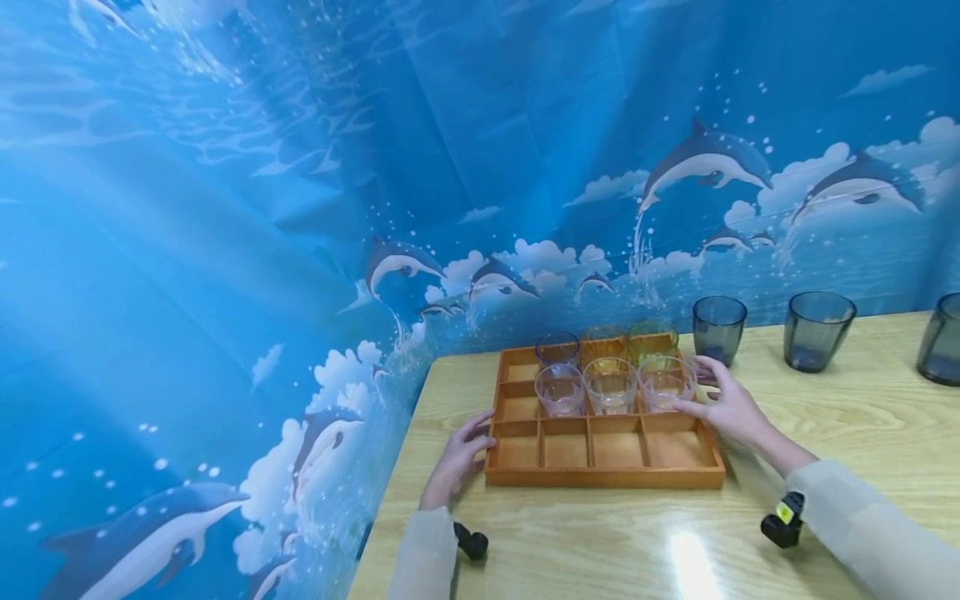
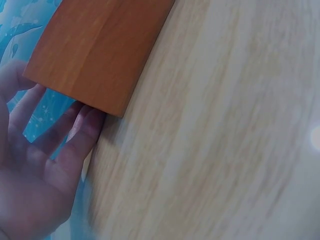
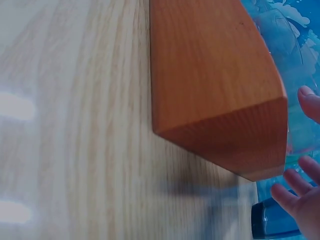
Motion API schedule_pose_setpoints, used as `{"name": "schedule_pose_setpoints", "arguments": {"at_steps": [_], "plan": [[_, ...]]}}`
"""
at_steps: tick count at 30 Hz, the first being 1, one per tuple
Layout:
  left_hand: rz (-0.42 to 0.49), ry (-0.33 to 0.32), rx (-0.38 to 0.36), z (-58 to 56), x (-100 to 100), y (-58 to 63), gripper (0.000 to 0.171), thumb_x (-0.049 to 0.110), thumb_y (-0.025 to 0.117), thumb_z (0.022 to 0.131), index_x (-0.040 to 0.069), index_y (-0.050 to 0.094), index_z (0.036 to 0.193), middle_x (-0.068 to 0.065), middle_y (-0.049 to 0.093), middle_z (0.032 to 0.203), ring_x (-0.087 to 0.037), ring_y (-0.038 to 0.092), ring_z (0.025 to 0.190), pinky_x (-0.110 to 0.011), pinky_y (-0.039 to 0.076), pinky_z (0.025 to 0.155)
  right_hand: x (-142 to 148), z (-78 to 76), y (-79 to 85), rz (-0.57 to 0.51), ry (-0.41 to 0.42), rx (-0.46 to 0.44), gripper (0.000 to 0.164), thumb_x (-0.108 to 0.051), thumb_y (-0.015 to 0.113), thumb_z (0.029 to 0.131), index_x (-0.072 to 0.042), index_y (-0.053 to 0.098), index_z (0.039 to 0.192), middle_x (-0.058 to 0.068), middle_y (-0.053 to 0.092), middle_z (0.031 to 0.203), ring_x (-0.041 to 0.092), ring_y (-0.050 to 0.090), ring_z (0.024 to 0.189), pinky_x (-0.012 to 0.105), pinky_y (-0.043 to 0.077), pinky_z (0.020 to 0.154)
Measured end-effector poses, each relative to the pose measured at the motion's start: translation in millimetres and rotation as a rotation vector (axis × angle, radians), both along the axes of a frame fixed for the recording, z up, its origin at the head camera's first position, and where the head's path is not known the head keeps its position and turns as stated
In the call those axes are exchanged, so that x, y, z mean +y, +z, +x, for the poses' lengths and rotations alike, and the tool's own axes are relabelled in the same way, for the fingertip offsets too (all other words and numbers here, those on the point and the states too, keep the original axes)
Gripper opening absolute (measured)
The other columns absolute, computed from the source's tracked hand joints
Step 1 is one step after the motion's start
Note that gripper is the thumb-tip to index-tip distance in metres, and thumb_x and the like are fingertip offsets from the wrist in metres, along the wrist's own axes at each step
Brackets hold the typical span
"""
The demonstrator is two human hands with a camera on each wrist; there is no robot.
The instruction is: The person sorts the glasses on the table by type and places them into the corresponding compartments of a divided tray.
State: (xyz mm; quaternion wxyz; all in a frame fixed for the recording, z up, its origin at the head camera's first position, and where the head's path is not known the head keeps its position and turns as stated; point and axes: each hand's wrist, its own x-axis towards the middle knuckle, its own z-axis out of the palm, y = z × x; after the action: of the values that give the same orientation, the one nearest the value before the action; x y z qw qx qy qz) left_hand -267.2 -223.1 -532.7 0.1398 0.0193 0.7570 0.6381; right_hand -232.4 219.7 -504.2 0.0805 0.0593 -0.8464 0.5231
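A brown wooden compartment tray (image 1: 600, 478) lies on the table. My left hand (image 1: 459, 457) touches its left wall, fingers extended along the side (image 2: 47, 145). My right hand (image 1: 731, 407) is beside the rightmost clear glass (image 1: 667, 390), its thumb near the front and its fingers by the right side. Thumb and fingers stand apart in the right wrist view; contact with the glass cannot be made out. Two more clear glasses, a middle one (image 1: 611, 392) and a left one (image 1: 561, 393), share that row. Behind stand blue (image 1: 557, 350), amber (image 1: 603, 343) and yellow-green (image 1: 651, 340) glasses.
Dark grey-blue glasses stand to the tray's right: a near one (image 1: 718, 332), a middle one (image 1: 817, 333) and one at the frame edge (image 1: 943, 342). A blue dolphin-print backdrop (image 1: 487, 167) hangs behind and left of the wooden table (image 1: 600, 542).
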Motion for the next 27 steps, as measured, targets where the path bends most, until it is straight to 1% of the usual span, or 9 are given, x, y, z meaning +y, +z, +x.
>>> {"name": "schedule_pose_setpoints", "arguments": {"at_steps": [5, 12, 18, 23, 24, 27], "plan": [[0.002, 0.008, -0.002, 0.2, -1.3, 0.0, 0.052, 0.016, 0.062, 0.084, 0.025, 0.051, 0.134, -0.013, 0.044, 0.137, -0.027, 0.050, 0.112, -0.053, 0.044, 0.087, 5.3, 0.9, -1.5, -0.004, 0.003, 0.019, 0.088, -0.028, 0.072, 0.081, 0.006, 0.018, 0.142, 0.034, 0.036, 0.131, 0.050, 0.037, 0.116, 0.062, 0.033, 0.091], [-0.002, -0.002, 0.001, -0.7, -1.9, -0.4, 0.052, 0.016, 0.060, 0.086, 0.022, 0.048, 0.136, -0.014, 0.043, 0.138, -0.028, 0.049, 0.114, -0.054, 0.043, 0.087, 13.8, 3.3, -3.3, -0.015, -0.004, 0.047, 0.079, -0.020, 0.068, 0.084, 0.009, 0.020, 0.141, 0.036, 0.038, 0.129, 0.051, 0.039, 0.113, 0.063, 0.034, 0.088], [0.005, 0.005, -0.002, -0.9, -0.5, -0.6, 0.055, 0.016, 0.063, 0.083, 0.022, 0.049, 0.136, -0.015, 0.043, 0.137, -0.028, 0.050, 0.111, -0.052, 0.045, 0.086, 22.8, 3.7, -1.7, 0.001, -0.034, 0.047, 0.076, -0.020, 0.064, 0.088, 0.011, 0.019, 0.140, 0.036, 0.038, 0.127, 0.051, 0.041, 0.111, 0.062, 0.036, 0.086], [0.009, 0.001, 0.001, -0.9, 0.1, -0.8, 0.056, 0.015, 0.063, 0.083, 0.021, 0.048, 0.137, -0.015, 0.043, 0.137, -0.028, 0.050, 0.110, -0.051, 0.046, 0.085, 31.7, -0.4, 0.6, -0.003, -0.084, 0.031, 0.079, -0.025, 0.062, 0.089, 0.011, 0.015, 0.141, 0.037, 0.036, 0.129, 0.052, 0.038, 0.114, 0.061, 0.036, 0.086], [0.009, 0.003, -0.004, -0.8, 0.2, -0.7, 0.055, 0.015, 0.062, 0.084, 0.022, 0.049, 0.136, -0.014, 0.043, 0.137, -0.027, 0.050, 0.111, -0.051, 0.045, 0.086, 33.3, -2.2, 1.4, -0.004, -0.101, 0.034, 0.079, -0.026, 0.062, 0.089, 0.010, 0.015, 0.142, 0.038, 0.035, 0.130, 0.053, 0.037, 0.115, 0.062, 0.036, 0.087], [0.011, -0.002, 0.003, -1.0, 0.5, -0.7, 0.053, 0.015, 0.061, 0.086, 0.020, 0.048, 0.137, -0.015, 0.043, 0.137, -0.027, 0.050, 0.111, -0.053, 0.044, 0.087, 38.5, -8.2, 2.4, -0.013, -0.161, 0.040, 0.082, -0.030, 0.062, 0.089, 0.009, 0.013, 0.143, 0.038, 0.031, 0.133, 0.054, 0.033, 0.117, 0.063, 0.034, 0.088]]}}
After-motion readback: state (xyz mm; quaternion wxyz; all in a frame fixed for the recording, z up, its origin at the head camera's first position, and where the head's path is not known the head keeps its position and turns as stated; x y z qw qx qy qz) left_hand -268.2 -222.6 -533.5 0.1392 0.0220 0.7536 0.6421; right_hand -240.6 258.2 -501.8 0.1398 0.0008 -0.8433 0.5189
